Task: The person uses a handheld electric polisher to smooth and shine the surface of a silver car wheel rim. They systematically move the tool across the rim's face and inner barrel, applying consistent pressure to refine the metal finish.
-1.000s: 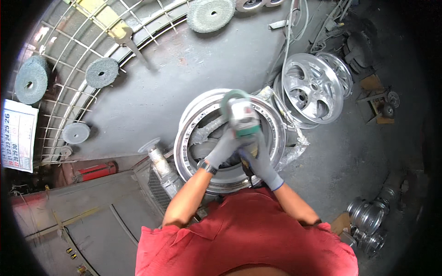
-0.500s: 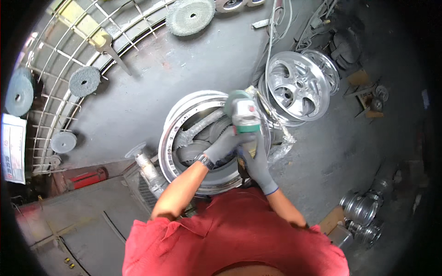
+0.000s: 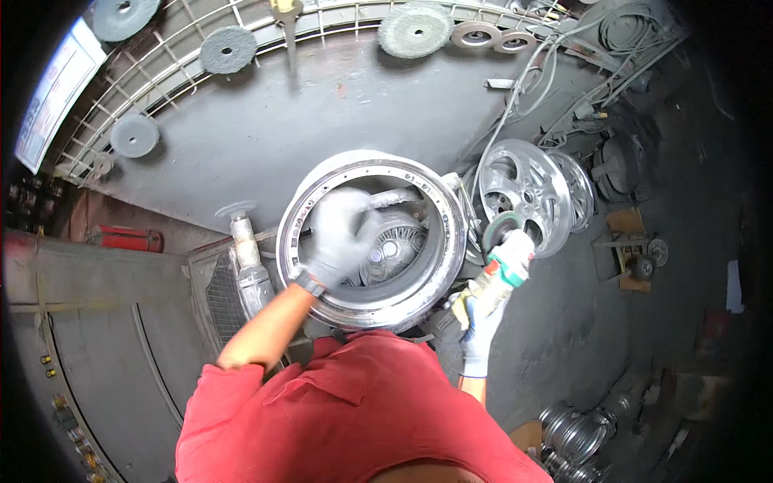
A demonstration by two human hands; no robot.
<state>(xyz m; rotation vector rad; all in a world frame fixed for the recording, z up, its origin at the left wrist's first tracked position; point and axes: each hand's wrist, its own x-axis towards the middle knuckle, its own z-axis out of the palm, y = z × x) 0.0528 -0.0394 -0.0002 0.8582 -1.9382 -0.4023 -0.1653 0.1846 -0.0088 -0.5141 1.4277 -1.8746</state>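
Observation:
My right hand (image 3: 481, 326), in a grey glove, is closed round the body of an angle grinder (image 3: 509, 264) with a green and white head. The grinder is held to the right of a metal wheel rim (image 3: 449, 241), and its disc (image 3: 501, 229) points away from me. Blurred by motion, my gloved left hand (image 3: 338, 237) is over the rim's left side and opening. Its thumb looks apart from the fingers, and nothing shows in it. Inside the rim's opening, a spoked wheel face (image 3: 394, 251) and a rough grey bar (image 3: 394, 198) are visible.
Silver alloy wheels (image 3: 527, 193) lean at the right, beside looping cables (image 3: 555, 60). A wire rack (image 3: 322, 22) with several abrasive discs (image 3: 417, 30) curves along the far side. Another power tool (image 3: 245, 249) stands left of the rim. More rims (image 3: 573, 433) lie at lower right.
Both hands were together on the grinder over the rim. My left hand has come off it and moved left; my right hand has carried the grinder right. The view has also turned.

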